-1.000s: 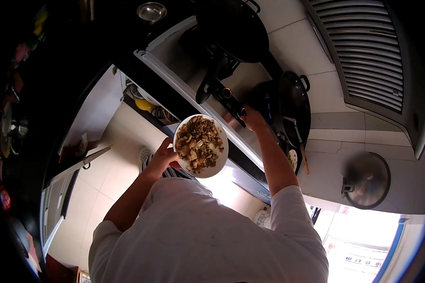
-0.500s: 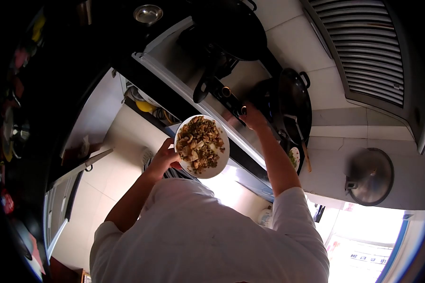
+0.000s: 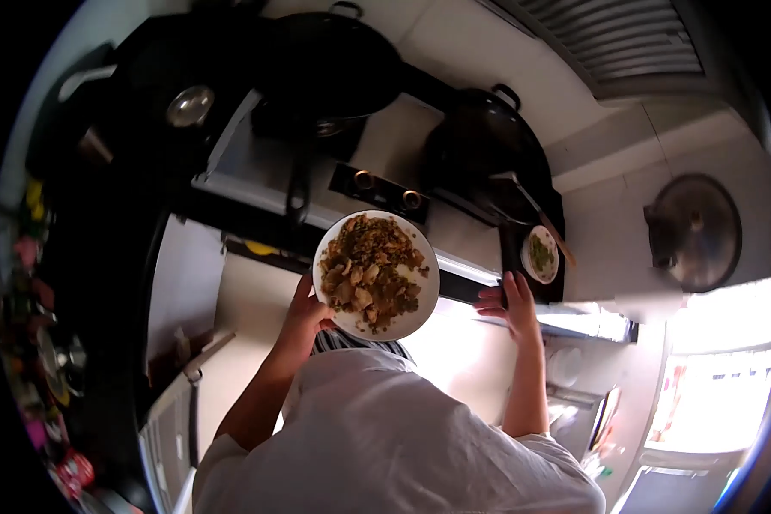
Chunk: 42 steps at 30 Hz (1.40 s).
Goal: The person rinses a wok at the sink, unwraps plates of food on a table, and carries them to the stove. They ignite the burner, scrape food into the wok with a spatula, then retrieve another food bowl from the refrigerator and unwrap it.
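Note:
My left hand (image 3: pixel 304 324) grips the left edge of a white plate (image 3: pixel 417 320), held level in front of my body. Chopped, browned food (image 3: pixel 370 272) covers most of the plate. To the right, my right hand (image 3: pixel 516 307) is in the air by the counter's front edge, fingers stretched out and holding nothing. Just above it on the counter stands a bowl (image 3: pixel 528 262) with chopped greens. A spatula (image 3: pixel 557 233) with a wooden handle leans out of the right wok (image 3: pixel 497 141). Two stove knobs (image 3: pixel 365 179) are beyond the plate.
Another dark wok (image 3: pixel 330 81) sits on the left burner, with a long dark handle hanging toward the front edge. A metal bowl (image 3: pixel 190 106) is farther left. A round lid (image 3: pixel 704 231) is by the right wall, below the range hood (image 3: pixel 612 47). An open cabinet door (image 3: pixel 188 291) stands at the left.
My right hand has left the stove knob and come back to the right, toward the counter edge, its fingers now spread. My left hand still holds the plate. The view has turned.

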Available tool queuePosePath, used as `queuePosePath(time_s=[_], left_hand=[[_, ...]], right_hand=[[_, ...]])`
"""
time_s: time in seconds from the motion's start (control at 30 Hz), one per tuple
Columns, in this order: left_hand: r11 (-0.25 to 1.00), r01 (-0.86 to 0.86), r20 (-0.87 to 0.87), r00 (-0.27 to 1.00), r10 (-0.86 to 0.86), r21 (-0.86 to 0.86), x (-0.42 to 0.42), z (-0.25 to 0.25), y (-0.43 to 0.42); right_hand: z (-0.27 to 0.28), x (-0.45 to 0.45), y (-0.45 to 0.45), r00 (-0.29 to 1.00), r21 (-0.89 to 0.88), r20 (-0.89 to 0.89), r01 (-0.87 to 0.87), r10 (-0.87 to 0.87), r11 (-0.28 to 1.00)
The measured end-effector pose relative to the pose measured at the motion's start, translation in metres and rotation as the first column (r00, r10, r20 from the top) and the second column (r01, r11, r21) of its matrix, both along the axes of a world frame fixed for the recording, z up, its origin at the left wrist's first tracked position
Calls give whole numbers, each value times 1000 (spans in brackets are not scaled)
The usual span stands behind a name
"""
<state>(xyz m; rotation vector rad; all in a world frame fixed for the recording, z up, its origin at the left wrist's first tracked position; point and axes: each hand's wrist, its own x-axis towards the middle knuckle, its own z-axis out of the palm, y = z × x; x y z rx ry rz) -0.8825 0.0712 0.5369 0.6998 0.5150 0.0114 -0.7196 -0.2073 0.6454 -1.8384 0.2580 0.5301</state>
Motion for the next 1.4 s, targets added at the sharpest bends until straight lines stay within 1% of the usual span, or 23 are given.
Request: queuePosePath(time_s=[0.07, 0.13, 0.2, 0.23, 0.27, 0.3, 0.33, 0.37, 0.43, 0.47, 0.5, 0.53, 0.57, 0.6, 0.67, 0.7, 0.73, 0.8, 0.83, 0.93, 1.1, 1.27, 1.4], left_hand=[[1000, -1, 96, 995, -1, 27, -1, -2, 4], [999, -37, 223, 974, 39, -12, 0, -9, 8], [998, -51, 304, 952, 42, 23, -1, -12, 6], [994, -84, 331, 942, 58, 66, 2, -10, 5], [987, -128, 356, 931, 85, 101, 1, -10, 2], [982, -127, 412, 909, 60, 136, 2, -20, 3], [973, -167, 435, 897, 83, 158, 3, -26, 2], [964, -190, 446, 891, 89, 186, 5, -30, 2], [943, -216, 468, 880, 75, 255, 4, -29, 3], [922, -218, 480, 876, 41, 319, 6, -28, 5], [904, -253, 477, 876, 63, 344, 6, -26, 2], [885, -287, 473, 876, 88, 367, 5, -23, -1], [871, -280, 481, 875, 59, 403, 3, -21, -3], [855, -278, 500, 866, 25, 439, 4, -17, -4], [799, -248, 458, 888, -38, 547, 5, -21, 14], [760, -255, 433, 900, -39, 598, 7, -19, 14], [716, -261, 406, 913, -35, 648, 6, -17, 13], [613, -283, 402, 913, -62, 738, 1, -17, 10], [566, -316, 422, 904, -63, 761, -5, -1, -12], [534, -291, 375, 926, -53, 794, -14, 0, -15], [524, -276, 344, 938, -36, 806, -7, 4, -19], [507, -250, 330, 941, -72, 825, -1, -3, -13], [577, -259, 334, 942, -24, 774, 10, -1, -13]], right_hand=[[-36, -7, 3, 979, 47, 174, -111, 101, 993], [-42, -23, 22, 968, 43, 172, -191, 181, 981], [-53, -30, 15, 893, -233, 353, -205, 279, 951], [-53, -25, 3, 867, -315, 432, -113, 249, 942], [-60, -17, -14, 714, -444, 640, 41, 284, 895], [-58, -11, -23, 446, -576, 787, 279, 428, 768], [-55, -6, -31, 163, -577, 786, 541, 597, 612], [-61, 1, -41, 128, -540, 805, 561, 579, 627], [-74, 9, -57, 32, -574, 619, 700, 785, 425], [-82, 6, -60, 10, -552, 631, 708, 775, 441], [-88, -1, -58, 287, -751, 595, 533, 751, 391], [-94, -7, -59, 532, -884, 468, 294, 706, 364], [-108, -7, -67, 474, -846, 525, 199, 707, 495], [-112, -15, -76, 447, -829, 554, 222, 702, 514], [-128, -49, -83, 313, -626, 771, 207, 555, 752], [-133, -60, -86, 248, -543, 833, 194, 494, 817], [-130, -75, -84, 233, -530, 842, 190, 486, 827], [-126, -111, -77, 205, -380, 911, 71, 359, 922], [-117, -117, -91, 165, -317, 934, -27, 317, 948], [-127, -147, -63, 122, -307, 941, -77, 314, 949], [-137, -145, -28, 46, -323, 945, -25, 324, 946], [-146, -157, -14, 80, -337, 938, -5, 337, 941], [-148, -156, -30, 55, -337, 937, -108, 344, 935]])
